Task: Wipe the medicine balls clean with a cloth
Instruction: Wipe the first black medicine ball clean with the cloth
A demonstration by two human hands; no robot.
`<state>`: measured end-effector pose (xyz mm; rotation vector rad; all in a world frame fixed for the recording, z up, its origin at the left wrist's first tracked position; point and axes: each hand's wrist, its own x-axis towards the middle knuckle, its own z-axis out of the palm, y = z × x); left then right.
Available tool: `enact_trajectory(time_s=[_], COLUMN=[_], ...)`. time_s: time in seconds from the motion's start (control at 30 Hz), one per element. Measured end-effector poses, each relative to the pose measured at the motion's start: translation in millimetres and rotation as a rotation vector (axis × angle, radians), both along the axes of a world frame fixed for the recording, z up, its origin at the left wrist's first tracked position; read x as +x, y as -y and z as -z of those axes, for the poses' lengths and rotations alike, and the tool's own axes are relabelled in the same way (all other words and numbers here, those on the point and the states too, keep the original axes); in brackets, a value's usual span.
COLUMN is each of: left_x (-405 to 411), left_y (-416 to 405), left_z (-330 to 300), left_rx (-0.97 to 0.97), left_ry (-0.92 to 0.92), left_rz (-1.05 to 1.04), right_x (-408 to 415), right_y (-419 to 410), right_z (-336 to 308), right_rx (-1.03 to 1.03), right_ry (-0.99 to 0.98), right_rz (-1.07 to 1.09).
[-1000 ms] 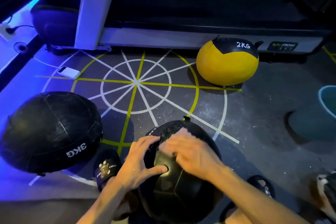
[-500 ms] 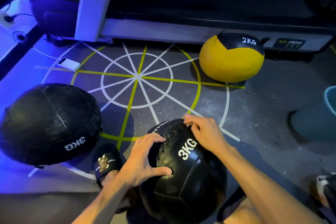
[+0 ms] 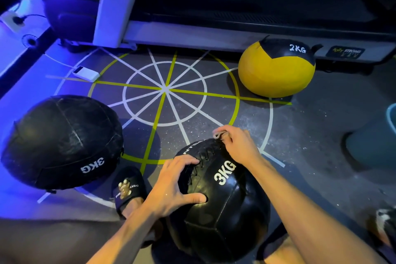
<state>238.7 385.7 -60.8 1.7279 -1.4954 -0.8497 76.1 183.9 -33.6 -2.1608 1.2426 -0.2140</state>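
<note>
Down low over the gym floor [image 3: 310, 139], painted with white and yellow spokes and rings. Front and centre, a black 3KG ball [image 3: 222, 206], laced seam turned up and to the left, white "3KG" facing the camera. Left hand [image 3: 171, 186] clamped on its near-left side — fingers curled over the lacing, thumb pressed into the leather lower down. Right hand [image 3: 237, 146] up on the far top edge, fingers bunched round a small pale cloth [image 3: 217, 135], only a scrap of it peeking out, pressed against the ball's crown.

Off to the left, a second black 3KG ball [image 3: 62, 141] sitting on the floor, well apart from the one in hand, its label upside down from here. Further back on the right, a yellow 2KG ball [image 3: 276, 70] with a black cap, parked just beside the base of a treadmill [image 3: 235, 34]. Between the two black balls, a black slide sandal [image 3: 128, 188] on a foot. A white power bank [image 3: 85, 74] on the floor at upper left — cable trailing off from it.
</note>
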Motion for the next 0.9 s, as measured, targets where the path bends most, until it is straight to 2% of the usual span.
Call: enact_trajectory(time_s=[0.13, 0.27, 0.33, 0.43, 0.53, 0.63, 0.7, 0.73, 0.9], left_x=[4.7, 5.2, 1.9, 1.5, 2.8, -2.7, -5.1, -4.9, -2.3], left_y=[3.5, -2.1, -2.4, 0.3, -0.6, 0.9, 3.1, 4.0, 3.1], left_z=[-1.5, 1.0, 2.8, 2.3, 1.1, 1.2, 1.9, 2.0, 2.7], left_rx=[0.018, 0.050, 0.042, 0.054, 0.073, 0.063, 0.058, 0.052, 0.046], left_ry=[-0.026, -0.128, -0.143, -0.167, -0.197, -0.246, -0.245, -0.244, -0.259], left_rz=[-0.022, -0.077, -0.086, -0.108, -0.129, -0.111, -0.111, -0.114, -0.132], right_x=[15.2, 11.2, 13.4, 27.5, 24.6, 13.6, 13.2, 15.7, 21.0], right_y=[-10.1, 10.6, 6.7, -26.5, -48.9, -16.4, 1.4, -0.4, -39.8], right_z=[-5.9, 0.2, -6.0, -19.8, -23.9, -17.8, -12.6, -12.5, -25.2], right_rx=[0.068, 0.063, 0.048, 0.057, 0.020, -0.002, 0.003, 0.005, 0.019], right_ry=[-0.001, -0.083, -0.053, 0.024, -0.011, -0.047, 0.004, 0.027, 0.033], right_rz=[-0.146, 0.013, 0.021, -0.174, -0.385, -0.259, -0.110, -0.101, -0.415])
